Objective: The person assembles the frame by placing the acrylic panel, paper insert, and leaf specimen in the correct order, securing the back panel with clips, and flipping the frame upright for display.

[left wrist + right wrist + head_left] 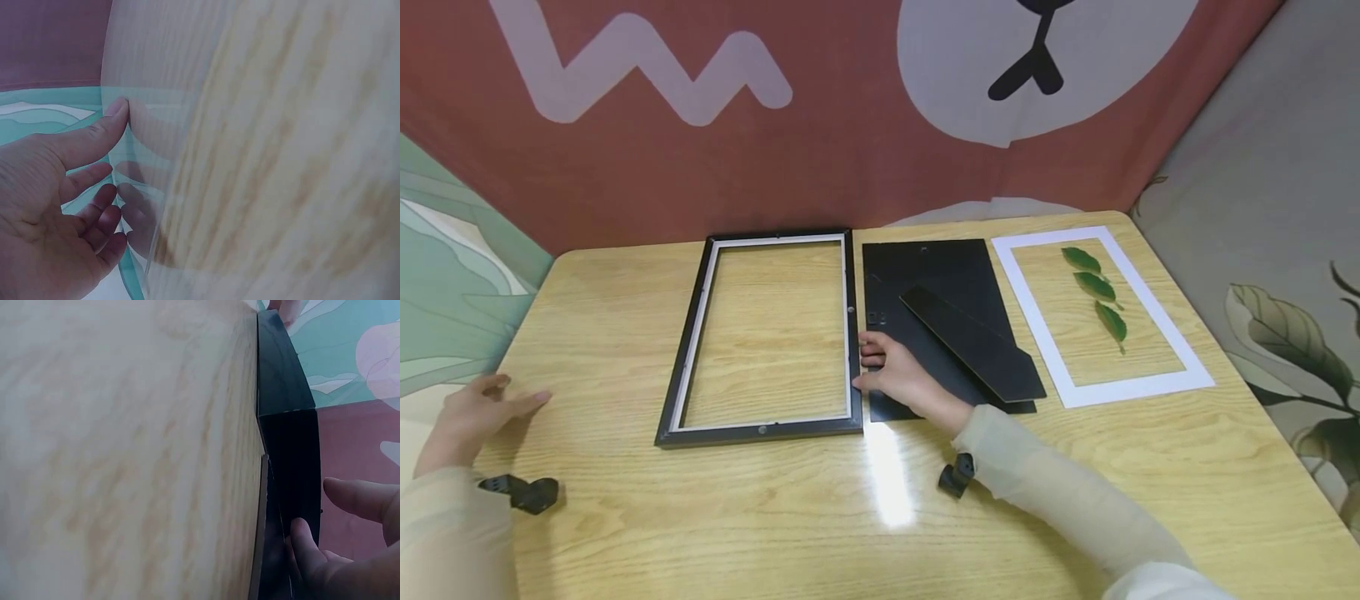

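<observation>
A black rectangular picture frame (670,392) with a white inner edge lies face down on the table. Beside its right rail is my right hand (898,375), thumb apart from the fingers. In the right wrist view a fingertip meets the frame's black side (300,469), with the thumb (356,497) just off it. My left hand (475,417) hovers at the table's left edge, thumb outstretched and other fingers loosely bent. In the left wrist view its fingertips stand right at a glossy edge (156,62) that mirrors them; I cannot tell whether this is a clear sheet.
Right of the frame lies a black backing board (887,275), with a black stand leg (970,342) slanting across it. Farther right is a white mat border (1045,333) with three green leaves (1095,286) inside its opening. A printed cloth (842,150) hangs behind the table (760,517).
</observation>
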Available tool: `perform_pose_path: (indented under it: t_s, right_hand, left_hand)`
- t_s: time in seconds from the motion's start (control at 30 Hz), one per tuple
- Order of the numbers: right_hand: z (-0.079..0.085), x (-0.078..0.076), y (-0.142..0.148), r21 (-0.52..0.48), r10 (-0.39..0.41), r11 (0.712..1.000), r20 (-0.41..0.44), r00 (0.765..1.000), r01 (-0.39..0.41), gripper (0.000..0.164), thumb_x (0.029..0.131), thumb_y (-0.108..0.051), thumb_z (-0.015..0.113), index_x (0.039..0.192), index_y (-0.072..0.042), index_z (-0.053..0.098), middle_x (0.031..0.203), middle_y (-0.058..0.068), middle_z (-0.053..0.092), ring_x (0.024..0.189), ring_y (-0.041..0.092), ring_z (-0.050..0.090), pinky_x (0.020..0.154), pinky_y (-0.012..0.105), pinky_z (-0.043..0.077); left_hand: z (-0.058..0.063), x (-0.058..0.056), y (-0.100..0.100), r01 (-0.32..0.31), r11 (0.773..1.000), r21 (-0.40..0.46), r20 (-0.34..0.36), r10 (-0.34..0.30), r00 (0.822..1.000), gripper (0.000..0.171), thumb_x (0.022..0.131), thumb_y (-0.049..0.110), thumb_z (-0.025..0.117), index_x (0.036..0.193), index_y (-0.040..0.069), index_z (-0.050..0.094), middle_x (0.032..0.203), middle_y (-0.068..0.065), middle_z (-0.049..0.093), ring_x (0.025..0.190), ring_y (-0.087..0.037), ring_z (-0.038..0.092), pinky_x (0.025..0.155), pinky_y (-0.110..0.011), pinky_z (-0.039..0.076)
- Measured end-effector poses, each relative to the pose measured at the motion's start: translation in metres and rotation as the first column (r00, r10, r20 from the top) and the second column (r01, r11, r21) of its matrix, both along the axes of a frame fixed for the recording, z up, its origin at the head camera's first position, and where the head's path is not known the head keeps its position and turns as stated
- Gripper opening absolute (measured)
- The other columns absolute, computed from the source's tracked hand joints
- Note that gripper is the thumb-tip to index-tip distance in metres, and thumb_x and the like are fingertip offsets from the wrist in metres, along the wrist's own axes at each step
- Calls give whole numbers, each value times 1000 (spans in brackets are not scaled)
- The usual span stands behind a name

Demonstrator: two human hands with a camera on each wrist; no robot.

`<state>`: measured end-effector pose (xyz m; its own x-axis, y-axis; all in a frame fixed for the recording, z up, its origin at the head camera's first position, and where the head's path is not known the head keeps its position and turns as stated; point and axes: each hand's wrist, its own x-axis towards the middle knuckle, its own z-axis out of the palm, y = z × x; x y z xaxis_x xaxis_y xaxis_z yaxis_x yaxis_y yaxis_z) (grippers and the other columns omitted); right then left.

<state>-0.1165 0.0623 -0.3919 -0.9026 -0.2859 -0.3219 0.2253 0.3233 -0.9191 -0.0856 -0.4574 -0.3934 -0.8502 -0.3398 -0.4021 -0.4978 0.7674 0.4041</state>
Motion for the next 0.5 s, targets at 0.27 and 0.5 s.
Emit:
perform_pose_path:
  t_s: [0.27, 0.5]
  right_hand:
    - [-1, 0, 0, 16, 13, 1000, -10, 1000, -13, 75, 77, 7, 69, 144, 0, 36, 135, 21, 49, 123, 33, 51, 102, 41, 48]
    - [-2, 0, 2, -4, 27, 1000, -6, 1000, -27, 76, 77, 9, 68, 144, 1, 34, 135, 23, 48, 123, 34, 50, 101, 41, 50]
  left_hand:
    - [-6, 1, -4, -24, 1000, -10, -45, 23, 999, 98, 92, 52, 53, 143, -18, 7, 141, -48, 16, 124, -62, 25, 102, -70, 28]
    - [-9, 0, -7, -20, 1000, -16, -39, 19, 999, 99, 92, 52, 53, 143, -19, 7, 141, -48, 17, 123, -62, 26, 101, -69, 29]
